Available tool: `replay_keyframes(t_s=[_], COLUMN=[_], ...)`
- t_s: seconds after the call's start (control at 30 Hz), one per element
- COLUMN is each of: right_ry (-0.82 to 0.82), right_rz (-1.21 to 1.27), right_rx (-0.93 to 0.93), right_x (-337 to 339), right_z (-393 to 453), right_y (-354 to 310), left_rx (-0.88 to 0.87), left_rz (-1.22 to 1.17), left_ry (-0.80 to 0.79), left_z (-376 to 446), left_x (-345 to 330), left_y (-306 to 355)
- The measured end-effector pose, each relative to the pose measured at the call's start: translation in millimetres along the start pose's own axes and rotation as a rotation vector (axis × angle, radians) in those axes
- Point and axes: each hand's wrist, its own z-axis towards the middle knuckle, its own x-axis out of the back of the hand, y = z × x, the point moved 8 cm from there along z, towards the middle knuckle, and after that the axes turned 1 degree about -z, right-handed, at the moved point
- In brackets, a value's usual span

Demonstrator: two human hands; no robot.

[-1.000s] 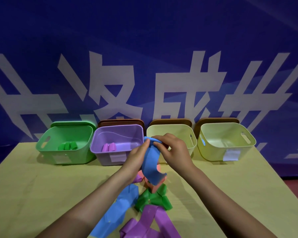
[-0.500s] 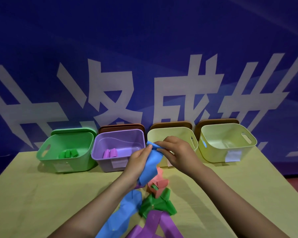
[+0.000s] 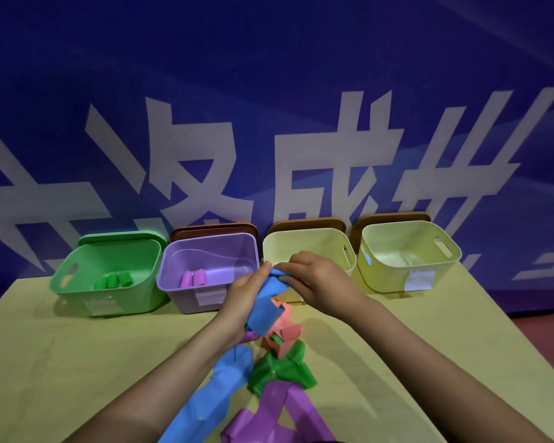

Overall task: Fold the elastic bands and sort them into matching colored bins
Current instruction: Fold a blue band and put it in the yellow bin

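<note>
Now both hands [image 3: 247, 302] [image 3: 320, 282] pinch blue band [image 3: 264, 306], hanging lengthwise downward.

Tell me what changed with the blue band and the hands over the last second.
Both hands, left hand and right hand, kept their grip on the blue band and folded it further: its hanging tail drew up and is now shorter. Nothing was let go. The green bin, purple bin and the loose bands on the table stayed where they were.
</note>
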Motion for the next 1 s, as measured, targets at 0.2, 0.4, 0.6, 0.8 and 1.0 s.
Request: replay_keyframes(t_s=[0.2,0.4,0.6,0.8,1.0], right_ry=[-0.005,0.035,0.187,0.221,0.23], right_rz=[0.457,0.805,0.719,0.822,0.73], right_rx=[-0.354,-0.701,-0.651,-0.637,-0.648], right_x=[-8,-35,-34,-29,-26], right_z=[-10,-15,-15,-17,-20], right_y=[24,37,34,34,37], left_rx=[-0.093,-0.155,-0.201,-0.212,-0.266], left_rz=[0.066,0.299,0.323,0.242,0.314], left_ry=[0.001,0.005,0.037,-0.024,0.04], left_z=[5,15,17,16,20], left_x=[-1,-3,0,-3,-5], left_y=[9,7,4,11,17])
